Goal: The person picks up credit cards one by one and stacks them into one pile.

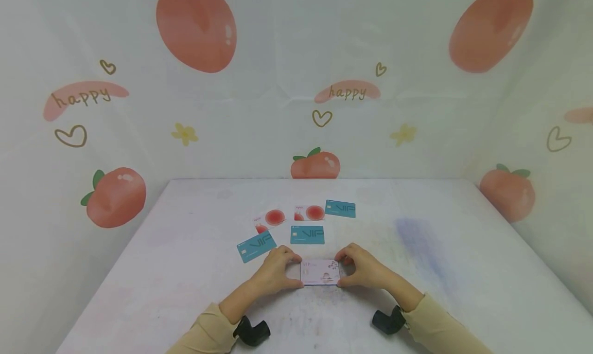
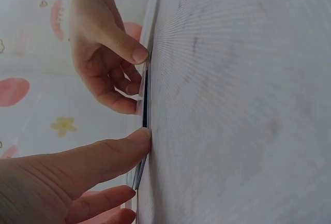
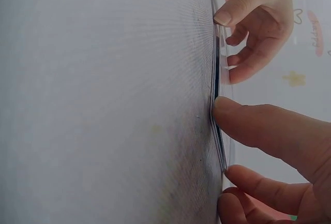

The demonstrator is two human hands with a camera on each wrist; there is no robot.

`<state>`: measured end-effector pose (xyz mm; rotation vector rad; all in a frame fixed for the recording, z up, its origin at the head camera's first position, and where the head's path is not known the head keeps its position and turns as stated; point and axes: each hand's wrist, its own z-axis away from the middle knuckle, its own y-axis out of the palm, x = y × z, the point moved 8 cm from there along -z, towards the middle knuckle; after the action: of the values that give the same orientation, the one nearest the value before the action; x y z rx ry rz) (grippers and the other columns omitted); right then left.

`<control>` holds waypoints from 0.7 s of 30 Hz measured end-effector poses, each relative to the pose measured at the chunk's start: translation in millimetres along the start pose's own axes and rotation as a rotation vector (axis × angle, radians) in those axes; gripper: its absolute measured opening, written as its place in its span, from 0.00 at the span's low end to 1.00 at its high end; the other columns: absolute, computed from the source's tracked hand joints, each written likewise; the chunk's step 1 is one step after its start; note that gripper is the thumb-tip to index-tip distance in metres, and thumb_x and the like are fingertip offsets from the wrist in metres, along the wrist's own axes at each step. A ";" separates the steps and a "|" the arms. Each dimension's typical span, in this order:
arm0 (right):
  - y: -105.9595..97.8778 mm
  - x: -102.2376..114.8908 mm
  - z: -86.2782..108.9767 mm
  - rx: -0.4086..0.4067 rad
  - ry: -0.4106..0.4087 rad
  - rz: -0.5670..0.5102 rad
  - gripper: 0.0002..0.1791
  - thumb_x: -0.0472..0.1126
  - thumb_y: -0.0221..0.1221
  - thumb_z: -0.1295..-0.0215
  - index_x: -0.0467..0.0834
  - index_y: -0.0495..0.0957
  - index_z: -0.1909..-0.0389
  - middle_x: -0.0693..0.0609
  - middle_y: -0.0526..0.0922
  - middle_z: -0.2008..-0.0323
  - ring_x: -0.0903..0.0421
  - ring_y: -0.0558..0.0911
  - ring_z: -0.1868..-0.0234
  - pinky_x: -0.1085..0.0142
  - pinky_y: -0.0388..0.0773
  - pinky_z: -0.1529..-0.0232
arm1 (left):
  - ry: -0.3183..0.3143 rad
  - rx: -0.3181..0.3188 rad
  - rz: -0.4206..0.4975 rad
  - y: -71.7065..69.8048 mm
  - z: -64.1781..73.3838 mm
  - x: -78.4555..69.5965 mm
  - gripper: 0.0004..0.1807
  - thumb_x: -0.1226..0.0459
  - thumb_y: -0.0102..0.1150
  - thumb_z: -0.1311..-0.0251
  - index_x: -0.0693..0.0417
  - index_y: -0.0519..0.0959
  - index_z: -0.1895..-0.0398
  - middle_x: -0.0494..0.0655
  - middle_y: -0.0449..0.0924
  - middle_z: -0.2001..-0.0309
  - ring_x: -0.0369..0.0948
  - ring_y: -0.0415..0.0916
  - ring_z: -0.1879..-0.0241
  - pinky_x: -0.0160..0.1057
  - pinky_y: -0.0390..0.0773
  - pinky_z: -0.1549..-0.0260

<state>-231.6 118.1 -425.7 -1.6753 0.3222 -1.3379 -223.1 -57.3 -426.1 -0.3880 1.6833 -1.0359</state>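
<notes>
A small stack of cards (image 1: 319,272) lies flat on the table, its top card pale pink with "VIP" print and a floral picture. At its left end my left hand (image 1: 276,272) pinches the near and far corners between thumb and fingers. The right hand (image 1: 366,269) grips the other end the same way. Seen edge-on in the left wrist view, the stack (image 2: 145,97) shows more than one thin layer, including a dark one. Both thumbs sit on the near long side. The lower cards' faces are hidden.
Beyond the hands lie a tilted teal VIP card (image 1: 257,246), another teal card (image 1: 308,235) and a third teal card (image 1: 340,209). Two fruit-print cards, a left one (image 1: 274,218) and a right one (image 1: 309,213), lie among them. A fruit-patterned cloth (image 1: 259,117) hangs behind the table.
</notes>
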 end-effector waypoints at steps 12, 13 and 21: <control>-0.6 0.4 -0.2 -0.008 -0.032 0.006 0.23 0.42 0.72 0.57 0.41 0.76 0.60 0.52 0.73 0.62 0.57 0.72 0.60 0.68 0.71 0.58 | -0.001 0.006 -0.030 -0.4 1.3 -3.4 0.26 0.62 0.73 0.59 0.62 0.80 0.54 0.52 0.73 0.55 0.46 0.65 0.54 0.42 0.68 0.58; -0.6 0.3 -0.2 -0.008 -0.031 0.005 0.23 0.42 0.72 0.57 0.41 0.76 0.60 0.52 0.73 0.62 0.57 0.72 0.60 0.68 0.71 0.58 | 0.000 0.008 -0.034 -0.7 1.5 -4.0 0.26 0.62 0.73 0.59 0.62 0.80 0.54 0.52 0.73 0.55 0.46 0.65 0.55 0.42 0.68 0.58; 0.3 -0.5 -0.8 -0.005 -0.024 0.009 0.23 0.42 0.72 0.57 0.41 0.76 0.60 0.52 0.73 0.62 0.57 0.72 0.60 0.68 0.72 0.57 | 0.003 0.018 -0.057 -0.6 2.8 -5.7 0.26 0.61 0.73 0.58 0.62 0.80 0.53 0.52 0.73 0.54 0.46 0.66 0.54 0.42 0.68 0.58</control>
<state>-232.4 117.8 -426.4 -1.6912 0.3193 -1.3101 -218.6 -54.9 -422.2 -0.4245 1.6724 -1.0930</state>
